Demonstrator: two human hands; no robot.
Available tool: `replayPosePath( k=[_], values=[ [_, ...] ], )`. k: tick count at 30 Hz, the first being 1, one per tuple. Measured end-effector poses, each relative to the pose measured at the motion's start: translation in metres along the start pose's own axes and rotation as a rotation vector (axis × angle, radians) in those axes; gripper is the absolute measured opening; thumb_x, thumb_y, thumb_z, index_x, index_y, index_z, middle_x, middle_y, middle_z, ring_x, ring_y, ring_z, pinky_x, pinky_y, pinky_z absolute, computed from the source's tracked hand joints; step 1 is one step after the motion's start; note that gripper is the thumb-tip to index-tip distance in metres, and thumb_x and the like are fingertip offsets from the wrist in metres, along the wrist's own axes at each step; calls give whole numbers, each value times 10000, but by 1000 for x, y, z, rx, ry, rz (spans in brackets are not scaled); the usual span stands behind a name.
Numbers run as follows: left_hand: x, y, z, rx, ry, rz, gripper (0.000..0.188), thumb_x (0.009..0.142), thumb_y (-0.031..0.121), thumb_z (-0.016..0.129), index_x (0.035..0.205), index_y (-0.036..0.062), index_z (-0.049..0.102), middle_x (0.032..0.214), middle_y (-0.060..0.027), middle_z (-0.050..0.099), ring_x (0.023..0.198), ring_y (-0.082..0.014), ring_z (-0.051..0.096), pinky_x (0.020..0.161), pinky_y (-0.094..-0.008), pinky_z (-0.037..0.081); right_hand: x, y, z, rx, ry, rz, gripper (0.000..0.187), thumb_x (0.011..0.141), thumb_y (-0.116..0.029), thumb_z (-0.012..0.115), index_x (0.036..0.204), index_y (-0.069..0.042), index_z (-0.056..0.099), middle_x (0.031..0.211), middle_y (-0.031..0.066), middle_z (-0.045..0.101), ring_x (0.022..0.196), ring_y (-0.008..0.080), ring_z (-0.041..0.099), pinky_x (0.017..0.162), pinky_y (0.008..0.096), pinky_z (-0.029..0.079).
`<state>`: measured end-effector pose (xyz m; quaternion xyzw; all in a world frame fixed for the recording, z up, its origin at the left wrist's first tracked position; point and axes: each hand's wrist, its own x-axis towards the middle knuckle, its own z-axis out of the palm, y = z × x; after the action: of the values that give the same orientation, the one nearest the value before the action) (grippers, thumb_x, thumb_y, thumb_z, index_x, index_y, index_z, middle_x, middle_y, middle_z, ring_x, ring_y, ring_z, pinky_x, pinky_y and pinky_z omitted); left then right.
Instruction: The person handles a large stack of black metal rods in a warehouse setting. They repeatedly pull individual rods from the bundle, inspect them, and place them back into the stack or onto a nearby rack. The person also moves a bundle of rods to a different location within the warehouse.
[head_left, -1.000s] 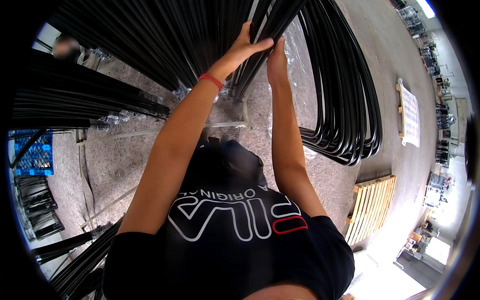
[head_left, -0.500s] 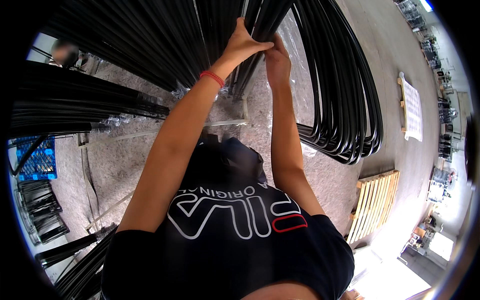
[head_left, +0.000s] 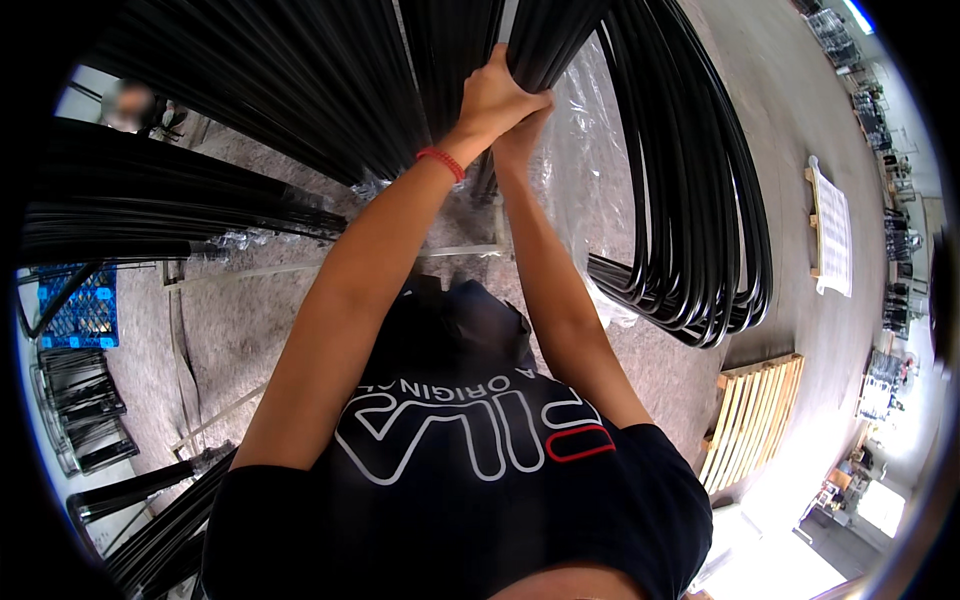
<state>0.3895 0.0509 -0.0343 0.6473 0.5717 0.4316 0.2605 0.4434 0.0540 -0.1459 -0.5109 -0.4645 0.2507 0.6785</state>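
Both hands higher than 1 s ago, left hand (head_left: 495, 100) grip closed on black tube bundle (head_left: 545, 45), right hand (head_left: 520, 140) grip prob. same

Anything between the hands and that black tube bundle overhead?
Nothing visible. The left hand is already wrapped on the bundle of black bent tubes, and the right hand presses against it just below. Clear plastic wrap hangs beside them, not between.

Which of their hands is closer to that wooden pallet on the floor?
Right. The right hand sits just on the pallet's side of the black tube bundle; the left hand grips the bundle beside it, slightly farther away. Both are far from the pallet.
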Motion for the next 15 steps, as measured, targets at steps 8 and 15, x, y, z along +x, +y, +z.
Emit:
replayPosePath(
  k=[8, 15],
  values=[
    [5, -9, 0, 67, -45, 31, 691, 524, 348, 720, 1032, -39, 454, 832, -241, 609, 804, -374, 601, 766, -382, 481, -4, -8, 7, -186, 149, 19, 532, 657, -173, 699, 1065, -5, 402, 1006, 178, 468, 990, 360, 445, 823, 405, 359],
    [7, -20, 3, -69, -77, 10, 782, 530, 360, 753, 1116, -31, 414, 927, -231, 596, 874, -332, 600, 801, -363, 470, 0, 2, 0, -297, 110, -78, 452, 617, -182, 711, 935, -19, 434, 820, 171, 510, 828, 397, 505, 670, 433, 392]
  ],
)
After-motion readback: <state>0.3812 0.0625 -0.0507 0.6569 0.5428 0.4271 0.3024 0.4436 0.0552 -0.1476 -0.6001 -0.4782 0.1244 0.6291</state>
